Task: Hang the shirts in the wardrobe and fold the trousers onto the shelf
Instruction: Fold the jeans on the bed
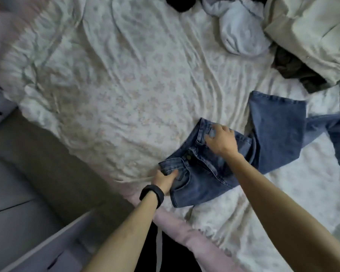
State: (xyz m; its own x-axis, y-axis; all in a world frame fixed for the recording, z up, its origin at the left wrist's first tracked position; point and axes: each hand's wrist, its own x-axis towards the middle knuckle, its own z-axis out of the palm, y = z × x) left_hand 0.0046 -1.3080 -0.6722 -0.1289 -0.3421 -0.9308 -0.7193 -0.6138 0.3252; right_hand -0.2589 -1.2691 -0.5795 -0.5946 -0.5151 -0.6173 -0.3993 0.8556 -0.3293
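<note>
Blue jeans (200, 179) lie on the bed (126, 85) with the legs trailing off to the right; the left hand (165, 180), a black wristband (152, 195) just behind it, grips the near end of the jeans' waistband, thumb on top; the right hand (221, 139) rests with spread fingers on the waistband's far end; beyond the jeans' legs lie a dark olive garment (294, 73), a beige garment (312, 32) and a pale blue garment (241, 34).
</note>
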